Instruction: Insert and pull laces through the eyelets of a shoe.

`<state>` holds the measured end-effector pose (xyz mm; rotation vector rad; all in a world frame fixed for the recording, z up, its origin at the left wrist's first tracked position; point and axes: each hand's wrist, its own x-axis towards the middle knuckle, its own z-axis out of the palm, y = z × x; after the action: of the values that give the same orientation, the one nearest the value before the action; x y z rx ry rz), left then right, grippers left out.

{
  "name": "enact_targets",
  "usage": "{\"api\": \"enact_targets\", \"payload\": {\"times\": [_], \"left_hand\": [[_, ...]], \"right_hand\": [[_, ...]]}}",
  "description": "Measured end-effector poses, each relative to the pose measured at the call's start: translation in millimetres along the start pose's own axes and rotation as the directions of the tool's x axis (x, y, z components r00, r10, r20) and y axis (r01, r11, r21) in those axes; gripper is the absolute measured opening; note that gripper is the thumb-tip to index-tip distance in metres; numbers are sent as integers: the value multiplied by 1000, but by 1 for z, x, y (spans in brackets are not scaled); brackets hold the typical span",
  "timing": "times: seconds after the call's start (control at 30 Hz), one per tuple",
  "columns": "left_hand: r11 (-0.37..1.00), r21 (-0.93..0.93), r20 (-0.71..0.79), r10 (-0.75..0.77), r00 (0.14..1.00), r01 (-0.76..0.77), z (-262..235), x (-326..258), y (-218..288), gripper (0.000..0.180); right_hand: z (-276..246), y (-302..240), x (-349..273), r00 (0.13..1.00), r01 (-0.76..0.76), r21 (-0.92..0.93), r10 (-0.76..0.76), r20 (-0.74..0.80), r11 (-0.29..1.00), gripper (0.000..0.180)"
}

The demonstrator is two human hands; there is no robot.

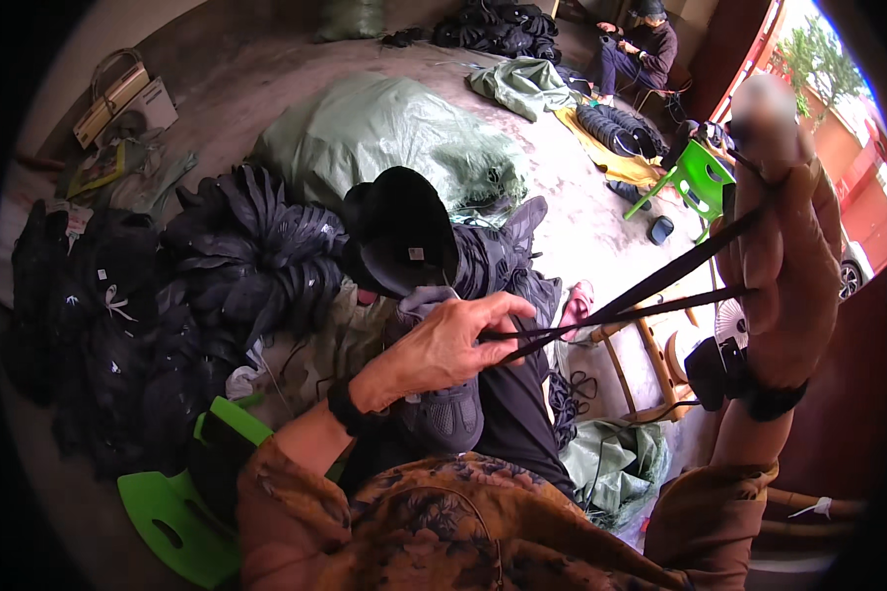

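A dark grey sneaker (445,419) lies across my lap, its mesh toe toward me. Over its top my left hand (439,345) is closed, fingers pinching black shoelaces (650,286) close to the shoe. From there the laces run taut, up and to the right, to my raised right hand (784,256), which grips them with the strands looped over its fingers. A black rounded piece (401,227) with a small white label stands just beyond the sneaker. My left hand hides part of the sneaker's lacing area.
Heaps of black shoe parts (251,227) lie at the left, beside a green chair (182,522). A large pale green sack (384,138) sits ahead. At the right are a wooden stool (626,369) and another green chair (700,182). A person (646,49) sits at the far right.
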<state>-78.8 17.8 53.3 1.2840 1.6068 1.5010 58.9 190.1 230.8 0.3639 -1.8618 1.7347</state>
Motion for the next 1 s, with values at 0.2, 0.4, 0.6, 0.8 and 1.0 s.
{"api": "enact_targets", "payload": {"times": [0.2, 0.4, 0.6, 0.8, 1.0], "left_hand": [[986, -69, -725, 57, 686, -155, -61, -28, -5, 24], [817, -509, -761, -280, 585, -271, -165, -133, -81, 24], [619, -626, -769, -387, 508, -475, -190, -173, -114, 20], [960, -222, -812, -84, 577, -172, -183, -145, -63, 27], [992, 108, -929, 77, 361, 66, -167, -122, -43, 29]], "right_hand": [[-77, 49, -26, 961, -137, -115, 104, -256, 984, 24], [-212, 206, -129, 738, -198, 549, 492, -462, 812, 19], [-170, 302, -164, 600, -461, 449, 642, -477, 765, 20], [-34, 294, -122, 799, -601, -173, 578, -165, 781, 13], [0, 245, -113, 444, -669, -331, 714, 541, 666, 13]]}}
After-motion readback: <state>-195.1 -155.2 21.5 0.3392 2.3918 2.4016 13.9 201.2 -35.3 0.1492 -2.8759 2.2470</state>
